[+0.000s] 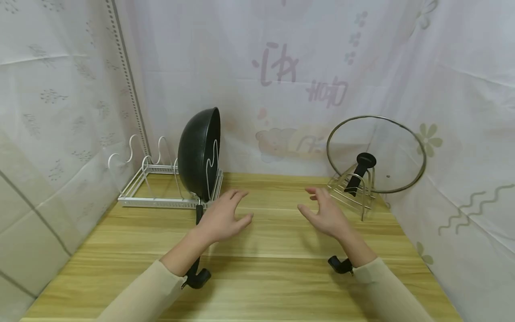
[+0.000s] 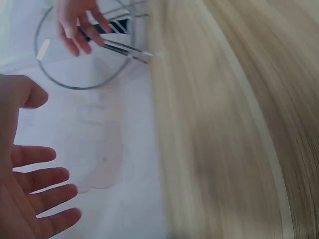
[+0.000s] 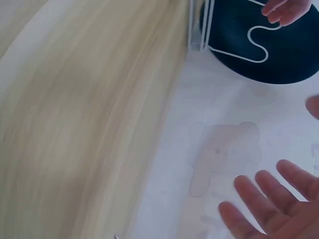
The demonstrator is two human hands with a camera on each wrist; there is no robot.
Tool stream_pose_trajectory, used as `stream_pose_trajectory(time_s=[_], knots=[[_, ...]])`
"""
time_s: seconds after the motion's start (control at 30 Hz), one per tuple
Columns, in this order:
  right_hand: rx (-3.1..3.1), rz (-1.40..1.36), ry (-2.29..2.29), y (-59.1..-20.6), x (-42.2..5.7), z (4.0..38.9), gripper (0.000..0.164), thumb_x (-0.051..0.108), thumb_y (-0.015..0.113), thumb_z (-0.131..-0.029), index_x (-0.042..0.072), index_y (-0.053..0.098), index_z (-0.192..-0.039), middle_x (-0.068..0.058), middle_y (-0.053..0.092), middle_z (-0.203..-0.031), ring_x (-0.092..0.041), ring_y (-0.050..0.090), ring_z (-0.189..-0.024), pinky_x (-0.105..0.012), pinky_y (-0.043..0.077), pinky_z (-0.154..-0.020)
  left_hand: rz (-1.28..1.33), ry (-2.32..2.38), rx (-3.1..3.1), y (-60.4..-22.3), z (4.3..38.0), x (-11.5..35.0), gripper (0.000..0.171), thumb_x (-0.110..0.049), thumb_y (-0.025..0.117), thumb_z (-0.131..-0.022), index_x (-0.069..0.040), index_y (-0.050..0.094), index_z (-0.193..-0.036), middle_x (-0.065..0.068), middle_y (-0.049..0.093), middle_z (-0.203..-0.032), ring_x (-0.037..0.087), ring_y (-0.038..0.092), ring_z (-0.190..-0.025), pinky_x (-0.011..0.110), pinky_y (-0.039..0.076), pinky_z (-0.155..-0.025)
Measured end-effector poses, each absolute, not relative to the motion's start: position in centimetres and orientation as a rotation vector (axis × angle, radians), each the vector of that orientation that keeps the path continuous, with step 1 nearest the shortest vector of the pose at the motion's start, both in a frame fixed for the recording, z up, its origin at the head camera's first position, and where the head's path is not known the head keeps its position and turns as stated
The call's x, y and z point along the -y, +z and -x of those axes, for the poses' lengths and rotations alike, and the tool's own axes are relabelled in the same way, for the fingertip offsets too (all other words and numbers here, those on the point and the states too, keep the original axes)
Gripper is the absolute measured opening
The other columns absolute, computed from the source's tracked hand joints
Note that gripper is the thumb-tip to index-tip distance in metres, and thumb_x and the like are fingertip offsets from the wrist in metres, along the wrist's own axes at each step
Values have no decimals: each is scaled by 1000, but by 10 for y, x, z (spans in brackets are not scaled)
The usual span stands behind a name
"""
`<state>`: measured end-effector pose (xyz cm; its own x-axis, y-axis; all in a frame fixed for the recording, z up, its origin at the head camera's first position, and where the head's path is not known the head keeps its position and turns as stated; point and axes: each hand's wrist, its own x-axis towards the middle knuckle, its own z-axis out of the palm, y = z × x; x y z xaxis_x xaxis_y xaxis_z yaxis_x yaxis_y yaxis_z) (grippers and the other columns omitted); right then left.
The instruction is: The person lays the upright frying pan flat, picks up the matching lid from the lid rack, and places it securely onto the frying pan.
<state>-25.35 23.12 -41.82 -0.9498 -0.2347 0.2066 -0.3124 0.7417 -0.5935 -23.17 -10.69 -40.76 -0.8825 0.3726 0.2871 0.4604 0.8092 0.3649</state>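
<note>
My left hand (image 1: 225,219) hovers over the table with fingers extended and thumb apart, holding nothing. It is nearest a black wok (image 1: 193,152), which stands on edge in a white wire rack (image 1: 161,202). The wok's black handle (image 1: 199,212) points toward me, partly hidden behind the left hand and forearm. My right hand (image 1: 327,217) is also in the air, its fingers loosely spread and holding nothing. Just beyond it, a glass lid (image 1: 396,154) with a black knob (image 1: 366,160) leans upright in a small metal wire stand (image 1: 364,203).
The wood-grain table (image 1: 265,277) runs back to a pale printed curtain (image 1: 241,80), which also hangs on both sides. Empty curved dividers (image 1: 132,150) rise from the left part of the white rack. A black curved wrist mount (image 1: 339,264) shows beside the right sleeve.
</note>
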Motion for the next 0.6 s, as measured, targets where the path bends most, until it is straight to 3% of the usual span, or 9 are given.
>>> stream_pose_trajectory(time_s=[0.13,0.4,0.6], knots=[[2713,-405,1234,-419,-226,255,56,38,68,-108,5,53,-152,-18,56,-152,-40,61,-136,-61,51,-116,588,-881,2759,-400,224,110,63,-42,70,-104,-10,58,-156,13,63,-153,36,65,-136,58,58,-107],[2631,-367,1430,-419,-218,258,47,36,65,-111,7,60,-147,-18,64,-150,-36,66,-132,-56,53,-111,578,-1192,2685,-386,207,126,57,-32,73,-105,-8,58,-155,13,66,-146,33,67,-131,55,59,-104],[2612,-344,1614,-419,-209,261,42,37,65,-111,11,63,-145,-16,65,-148,-33,67,-128,-41,55,-104,572,-1311,2584,-383,198,141,48,-23,73,-106,-5,62,-149,15,70,-140,34,70,-126,56,61,-101]])
